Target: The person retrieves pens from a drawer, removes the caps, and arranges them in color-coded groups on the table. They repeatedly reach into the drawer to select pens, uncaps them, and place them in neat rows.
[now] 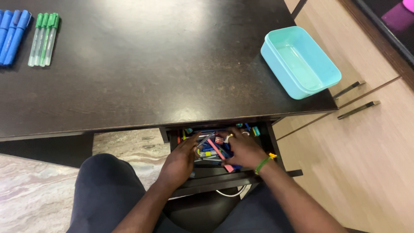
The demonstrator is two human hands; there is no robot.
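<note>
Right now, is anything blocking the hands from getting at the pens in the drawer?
No. The drawer is pulled open under the desk, and the left hand and right hand are already on the pens. Only the desk edge overhangs the back.

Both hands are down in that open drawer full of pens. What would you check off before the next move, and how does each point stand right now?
1. Drawer open far enough to reach in: ok.
2. Left hand and right hand both inside, among the mixed pens: ok.
3. Firm hold on one pen: cannot tell, fingers hide it.
4. Blue pens and green pens lie grouped by colour on the desk: ok.
5. Turquoise container stands open and empty: ok.
6. Container fully on the desk: not ok, its corner sits at the edge.
</note>
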